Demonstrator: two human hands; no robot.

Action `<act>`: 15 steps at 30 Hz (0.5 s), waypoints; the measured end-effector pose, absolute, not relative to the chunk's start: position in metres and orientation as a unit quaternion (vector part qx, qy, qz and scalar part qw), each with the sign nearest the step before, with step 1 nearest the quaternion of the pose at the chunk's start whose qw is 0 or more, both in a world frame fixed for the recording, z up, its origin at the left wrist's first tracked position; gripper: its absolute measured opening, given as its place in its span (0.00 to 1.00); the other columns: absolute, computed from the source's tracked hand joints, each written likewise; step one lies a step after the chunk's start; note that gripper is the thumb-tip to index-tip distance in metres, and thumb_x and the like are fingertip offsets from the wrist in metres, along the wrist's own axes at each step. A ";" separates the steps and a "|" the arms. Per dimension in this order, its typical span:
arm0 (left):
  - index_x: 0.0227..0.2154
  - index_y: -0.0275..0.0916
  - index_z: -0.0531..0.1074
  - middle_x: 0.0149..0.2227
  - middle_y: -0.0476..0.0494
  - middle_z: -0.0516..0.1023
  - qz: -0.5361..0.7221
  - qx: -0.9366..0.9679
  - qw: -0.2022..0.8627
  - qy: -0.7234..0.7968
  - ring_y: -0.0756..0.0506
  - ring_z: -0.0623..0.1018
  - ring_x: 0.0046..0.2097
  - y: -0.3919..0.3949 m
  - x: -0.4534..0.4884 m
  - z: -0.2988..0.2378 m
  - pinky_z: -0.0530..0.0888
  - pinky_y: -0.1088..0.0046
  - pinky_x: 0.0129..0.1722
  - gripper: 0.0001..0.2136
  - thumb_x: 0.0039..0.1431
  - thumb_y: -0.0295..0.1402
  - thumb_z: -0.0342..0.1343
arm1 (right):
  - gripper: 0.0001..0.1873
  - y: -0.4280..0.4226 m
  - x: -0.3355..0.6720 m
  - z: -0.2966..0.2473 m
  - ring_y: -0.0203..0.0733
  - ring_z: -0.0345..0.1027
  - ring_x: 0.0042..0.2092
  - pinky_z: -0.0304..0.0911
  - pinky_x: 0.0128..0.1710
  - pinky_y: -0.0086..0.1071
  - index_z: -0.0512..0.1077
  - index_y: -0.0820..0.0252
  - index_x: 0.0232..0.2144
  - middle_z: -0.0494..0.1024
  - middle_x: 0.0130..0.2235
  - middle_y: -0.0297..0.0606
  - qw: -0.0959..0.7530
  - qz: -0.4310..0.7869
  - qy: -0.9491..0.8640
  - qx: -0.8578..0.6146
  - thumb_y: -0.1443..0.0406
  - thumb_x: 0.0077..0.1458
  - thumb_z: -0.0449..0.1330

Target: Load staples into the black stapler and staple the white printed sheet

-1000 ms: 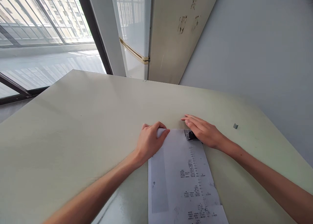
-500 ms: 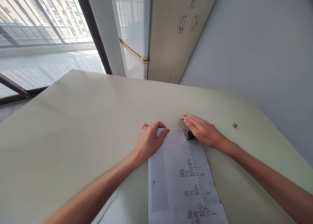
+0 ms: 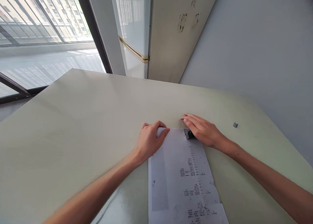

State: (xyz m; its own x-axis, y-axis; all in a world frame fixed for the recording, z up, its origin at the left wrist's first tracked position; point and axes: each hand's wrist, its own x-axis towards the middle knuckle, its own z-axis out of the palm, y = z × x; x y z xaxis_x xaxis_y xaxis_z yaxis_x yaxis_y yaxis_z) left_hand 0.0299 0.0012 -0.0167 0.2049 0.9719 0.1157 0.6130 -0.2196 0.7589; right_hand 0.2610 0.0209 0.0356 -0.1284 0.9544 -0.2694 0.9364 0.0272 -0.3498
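Printed sheet [image 3: 176, 175] on pale table [image 3: 97, 113]; left hand [image 3: 151, 139] pinches sheet's far-left corner, thumb on top. Right hand [image 3: 204, 132], fingers straight, partly covers small black object [image 3: 190, 134] at sheet's far-right corner; grip hidden, can't tell. Best done, probably, with corner pinned, pressure even, sheet smooth.

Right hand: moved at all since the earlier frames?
No, no visible shift. Against the small grey piece on the tabletop, the right hand sits in the same place as in both earlier pictures.
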 end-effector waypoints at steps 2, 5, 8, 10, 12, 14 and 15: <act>0.35 0.46 0.72 0.27 0.55 0.80 0.306 0.718 0.292 0.553 0.45 0.78 0.30 0.001 0.030 -0.017 0.69 0.58 0.54 0.12 0.71 0.45 0.52 | 0.31 0.020 0.261 0.035 0.50 0.50 0.75 0.52 0.72 0.53 0.73 0.43 0.61 0.62 0.73 0.26 0.017 0.221 -0.720 -0.657 0.48 0.73 0.37; 0.35 0.46 0.73 0.27 0.55 0.80 0.306 0.717 0.295 0.552 0.45 0.78 0.30 0.002 0.030 -0.017 0.69 0.59 0.54 0.11 0.70 0.45 0.52 | 0.31 0.020 0.260 0.033 0.49 0.50 0.75 0.52 0.72 0.52 0.72 0.44 0.62 0.61 0.73 0.29 0.014 0.209 -0.727 -0.654 0.49 0.73 0.37; 0.35 0.46 0.73 0.27 0.55 0.80 0.307 0.715 0.295 0.554 0.46 0.77 0.29 0.002 0.031 -0.018 0.68 0.58 0.55 0.11 0.70 0.44 0.53 | 0.31 0.020 0.257 0.031 0.48 0.49 0.75 0.51 0.72 0.52 0.70 0.46 0.64 0.61 0.73 0.31 0.002 0.189 -0.736 -0.650 0.50 0.73 0.36; 0.35 0.46 0.73 0.27 0.55 0.80 0.307 0.714 0.295 0.556 0.46 0.76 0.28 0.003 0.031 -0.019 0.68 0.58 0.55 0.11 0.70 0.44 0.53 | 0.31 0.020 0.256 0.031 0.48 0.48 0.75 0.49 0.73 0.52 0.68 0.46 0.66 0.60 0.74 0.33 -0.008 0.179 -0.737 -0.652 0.51 0.73 0.35; 0.36 0.46 0.73 0.28 0.55 0.80 0.306 0.715 0.296 0.556 0.46 0.76 0.28 0.002 0.031 -0.018 0.68 0.58 0.55 0.11 0.70 0.44 0.53 | 0.32 0.021 0.254 0.031 0.47 0.46 0.76 0.48 0.73 0.53 0.64 0.46 0.69 0.58 0.75 0.35 -0.020 0.178 -0.733 -0.656 0.51 0.74 0.34; 0.35 0.45 0.73 0.28 0.55 0.80 0.304 0.716 0.296 0.554 0.47 0.75 0.28 0.002 0.031 -0.017 0.67 0.58 0.55 0.11 0.70 0.43 0.52 | 0.32 0.021 0.252 0.032 0.48 0.45 0.76 0.47 0.73 0.54 0.61 0.46 0.71 0.57 0.75 0.37 -0.033 0.175 -0.731 -0.658 0.51 0.74 0.34; 0.35 0.45 0.73 0.27 0.56 0.80 0.304 0.716 0.296 0.554 0.47 0.75 0.27 0.002 0.031 -0.016 0.67 0.58 0.55 0.11 0.70 0.43 0.52 | 0.32 0.020 0.251 0.032 0.50 0.45 0.76 0.46 0.73 0.55 0.60 0.46 0.72 0.56 0.75 0.38 -0.040 0.170 -0.733 -0.658 0.51 0.74 0.34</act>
State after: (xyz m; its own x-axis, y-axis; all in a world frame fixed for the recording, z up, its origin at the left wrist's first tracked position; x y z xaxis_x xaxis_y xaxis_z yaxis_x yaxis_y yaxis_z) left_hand 0.0307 0.0024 -0.0161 0.2021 0.9735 0.1069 0.6133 -0.2109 0.7612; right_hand 0.2511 0.0204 0.0320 -0.1317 0.9502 -0.2824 0.9774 0.0769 -0.1969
